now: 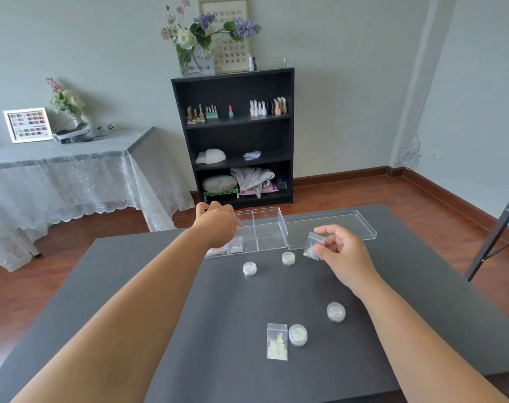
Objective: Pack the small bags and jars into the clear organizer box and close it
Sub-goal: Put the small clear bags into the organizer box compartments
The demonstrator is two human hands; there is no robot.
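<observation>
Dark table [189,330], black bookshelf [233,135], wooden floor [363,193]

Free: bare tabletop [218,330] centre-left and near edge | Blocked: organizer box [269,231] and lid [334,228] along far side | Scattered: jars [249,269] mid-table, bag [277,341] beside near jar | Gaps: between jars, passable

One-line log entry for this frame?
left hand: over organizer box | right hand: holding small bag | lid: off
</observation>
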